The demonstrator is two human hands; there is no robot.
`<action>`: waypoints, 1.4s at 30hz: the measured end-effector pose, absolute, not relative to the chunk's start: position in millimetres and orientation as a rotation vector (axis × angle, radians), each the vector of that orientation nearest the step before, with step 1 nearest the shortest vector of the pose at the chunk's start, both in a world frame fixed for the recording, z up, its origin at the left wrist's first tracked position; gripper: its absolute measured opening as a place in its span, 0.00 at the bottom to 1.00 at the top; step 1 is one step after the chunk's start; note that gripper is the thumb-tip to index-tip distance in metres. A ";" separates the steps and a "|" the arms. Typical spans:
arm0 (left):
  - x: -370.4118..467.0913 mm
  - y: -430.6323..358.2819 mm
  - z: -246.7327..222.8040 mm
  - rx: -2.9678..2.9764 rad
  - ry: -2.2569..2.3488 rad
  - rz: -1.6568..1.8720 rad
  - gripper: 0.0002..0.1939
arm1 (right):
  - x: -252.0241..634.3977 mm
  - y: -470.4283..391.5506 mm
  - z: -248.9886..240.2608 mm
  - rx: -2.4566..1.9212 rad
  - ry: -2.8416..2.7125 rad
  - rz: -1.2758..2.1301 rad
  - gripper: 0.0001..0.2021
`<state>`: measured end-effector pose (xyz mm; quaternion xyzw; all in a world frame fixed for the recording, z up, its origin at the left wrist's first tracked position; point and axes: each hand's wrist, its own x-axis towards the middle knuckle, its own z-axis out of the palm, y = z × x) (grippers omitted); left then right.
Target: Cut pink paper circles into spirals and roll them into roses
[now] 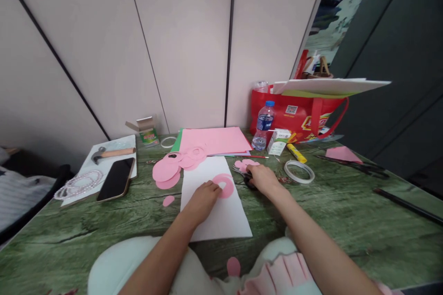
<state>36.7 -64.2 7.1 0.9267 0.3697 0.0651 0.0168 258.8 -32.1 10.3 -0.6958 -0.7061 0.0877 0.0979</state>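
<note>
On a white sheet of paper [221, 221] lies a pink paper ring [227, 189] with a pale centre. My left hand [205, 197] is closed, its fingertips pinching the ring's left edge. To the right of the sheet, my right hand [263, 178] has its fingers closed at the handles of black-handled scissors [249, 181], whose blades point left. Pink paper scraps [243, 164] lie just behind those blades. Left of the sheet are several overlapping pink cut-out circles [166, 170] and a small pink oval [168, 200].
Pink sheets [214, 139] are stacked at the back. A water bottle [263, 126], white carton [278, 142], glue stick [296, 153] and tape roll [299, 172] stand or lie right, before a red bag [294, 120]. Leftward are a phone [116, 179] and hammer [114, 153].
</note>
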 end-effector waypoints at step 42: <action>-30.2 -9.8 2.6 2.077 2.269 0.673 0.10 | 115.4 131.7 49.2 -1.303 -2.155 0.764 0.11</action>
